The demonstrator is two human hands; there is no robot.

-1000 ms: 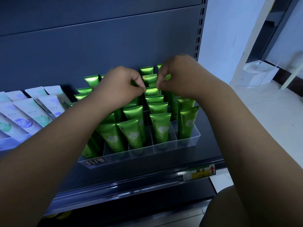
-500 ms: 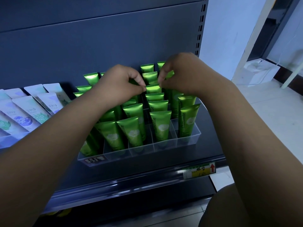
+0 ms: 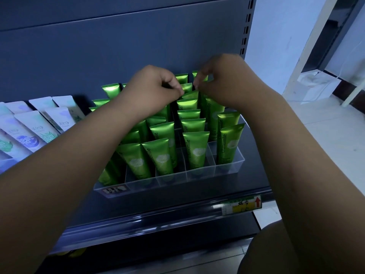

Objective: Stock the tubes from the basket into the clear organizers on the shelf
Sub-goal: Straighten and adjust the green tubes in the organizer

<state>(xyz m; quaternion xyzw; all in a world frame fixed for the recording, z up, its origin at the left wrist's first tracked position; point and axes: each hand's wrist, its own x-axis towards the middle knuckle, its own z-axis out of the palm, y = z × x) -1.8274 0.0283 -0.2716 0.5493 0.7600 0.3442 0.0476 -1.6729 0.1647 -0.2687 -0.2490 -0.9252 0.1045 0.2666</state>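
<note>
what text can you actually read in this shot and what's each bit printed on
"Chamomile": printed up the side of the glossy green plastic tubes in the clear plastic organizer.
"纸巾", handwritten, a likely reading only: yellow shelf-edge price tag, beside its red arrow.
Dark label on the organizer's front left corner: too blurred to read.
Script on the pale white tubes to the left: too blurred to read.
</note>
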